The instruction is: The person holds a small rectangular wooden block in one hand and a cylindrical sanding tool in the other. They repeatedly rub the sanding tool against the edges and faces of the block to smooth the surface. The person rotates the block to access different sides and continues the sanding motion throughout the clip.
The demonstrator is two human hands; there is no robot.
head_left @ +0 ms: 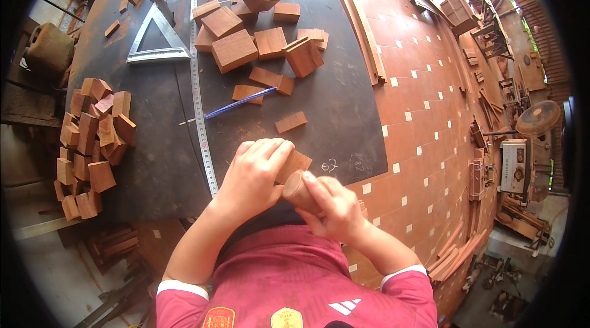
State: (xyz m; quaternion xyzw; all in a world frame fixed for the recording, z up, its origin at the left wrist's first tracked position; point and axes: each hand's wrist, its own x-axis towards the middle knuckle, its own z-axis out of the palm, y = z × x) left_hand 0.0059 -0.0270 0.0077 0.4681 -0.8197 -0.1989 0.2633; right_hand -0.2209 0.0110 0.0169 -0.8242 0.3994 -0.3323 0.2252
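My left hand (253,171) is closed around a small reddish-brown wooden block (294,166) at the near edge of the dark tabletop. Right beside it, my right hand (339,210) grips a short, thick brown cylinder (299,191) with a round flat end; its exact kind I cannot make out. The cylinder's end is close against the block, and whether they touch is unclear. Beyond my hands lies a single loose wooden block (291,122). A blue pen (239,103) rests across another block (248,94).
A steel ruler (198,97) runs across the dark table (157,162). Near it stands a metal triangle square (158,39). Wooden blocks are heaped at the far middle (235,51) and far left (86,144). Long planks (362,33) lean along the right edge, beside a tiled floor (424,144).
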